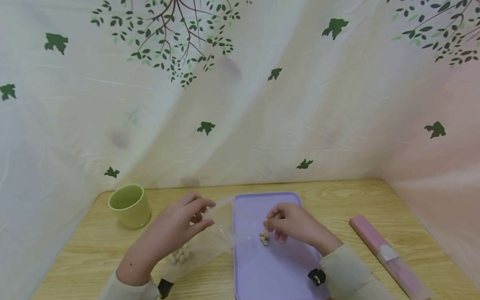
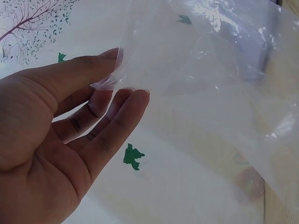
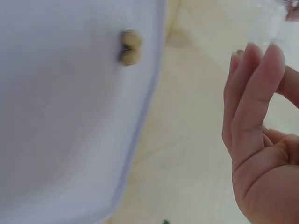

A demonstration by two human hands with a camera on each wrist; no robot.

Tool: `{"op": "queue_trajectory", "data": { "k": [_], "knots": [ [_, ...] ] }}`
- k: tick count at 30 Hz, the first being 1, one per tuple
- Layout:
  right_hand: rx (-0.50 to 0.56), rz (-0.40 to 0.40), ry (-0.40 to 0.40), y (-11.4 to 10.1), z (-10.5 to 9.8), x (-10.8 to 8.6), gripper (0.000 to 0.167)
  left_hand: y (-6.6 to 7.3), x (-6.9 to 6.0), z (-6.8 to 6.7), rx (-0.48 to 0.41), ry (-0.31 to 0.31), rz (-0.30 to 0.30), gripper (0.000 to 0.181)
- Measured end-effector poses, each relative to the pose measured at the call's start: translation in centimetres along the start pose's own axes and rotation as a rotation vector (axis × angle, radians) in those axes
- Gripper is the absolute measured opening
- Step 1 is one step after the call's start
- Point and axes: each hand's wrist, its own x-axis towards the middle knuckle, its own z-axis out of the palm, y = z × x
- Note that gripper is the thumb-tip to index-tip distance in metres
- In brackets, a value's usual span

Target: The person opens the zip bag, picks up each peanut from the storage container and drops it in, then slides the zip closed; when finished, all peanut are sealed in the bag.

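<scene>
My left hand (image 1: pixel 182 222) pinches the edge of a clear plastic bag (image 1: pixel 215 261); in the left wrist view the film (image 2: pixel 187 60) runs between thumb and fingers (image 2: pixel 119 123). Pale peanuts (image 1: pixel 178 254) lie at the bag's lower end, and its other end reaches over the left edge of a purple tray (image 1: pixel 273 290). Above the tray hovers my right hand (image 1: pixel 291 224), thumb and index fingertips close together; whether they pinch something is hidden. Just below them, a few peanuts (image 1: pixel 264 238) lie on the tray, blurred in the right wrist view.
A green cup (image 1: pixel 130 207) stands at the back left of the wooden table (image 1: pixel 334 199). Right of the tray lies a long pink packet (image 1: pixel 386 256) with a white band. A printed curtain (image 1: pixel 242 130) hangs behind and at both sides.
</scene>
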Motion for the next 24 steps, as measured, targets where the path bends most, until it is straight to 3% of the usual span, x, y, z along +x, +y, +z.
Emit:
{"op": "queue_trajectory", "data": {
  "k": [9,24],
  "knots": [
    [0.054,-0.071,0.072,-2.7,0.3,-0.6,0.019,0.0,-0.1,0.0,-0.004,0.005,0.0,0.031],
    [0.075,-0.108,0.077,-4.8,1.4,-1.0,0.025,0.0,0.0,-0.3,-0.007,-0.004,-0.012,0.031]
  ]
}}
